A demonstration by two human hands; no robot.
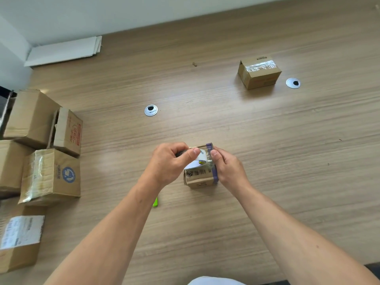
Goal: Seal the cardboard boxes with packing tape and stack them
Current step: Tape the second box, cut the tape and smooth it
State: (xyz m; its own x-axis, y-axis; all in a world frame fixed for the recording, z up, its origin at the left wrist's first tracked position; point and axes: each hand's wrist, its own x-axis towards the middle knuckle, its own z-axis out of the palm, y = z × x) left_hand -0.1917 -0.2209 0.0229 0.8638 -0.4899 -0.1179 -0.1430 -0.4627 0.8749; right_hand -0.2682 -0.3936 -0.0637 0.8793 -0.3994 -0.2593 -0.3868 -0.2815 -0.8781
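A small cardboard box (199, 177) with a barcode label and a purple strip along its right edge stands on the wooden table (246, 140) in front of me. My left hand (171, 162) grips a tape roll (196, 161), mostly hidden by its fingers, on top of the box. My right hand (228, 167) holds the box's right side, thumb pressing on the top edge. A taped box (259, 73) sits alone at the far right.
Several cardboard boxes (49, 175) crowd the table's left edge. A green object (155, 202) peeks out from under my left forearm. Two round cable grommets (151, 110) (293, 83) are set into the table. Flat white sheets (63, 51) lie at the far left.
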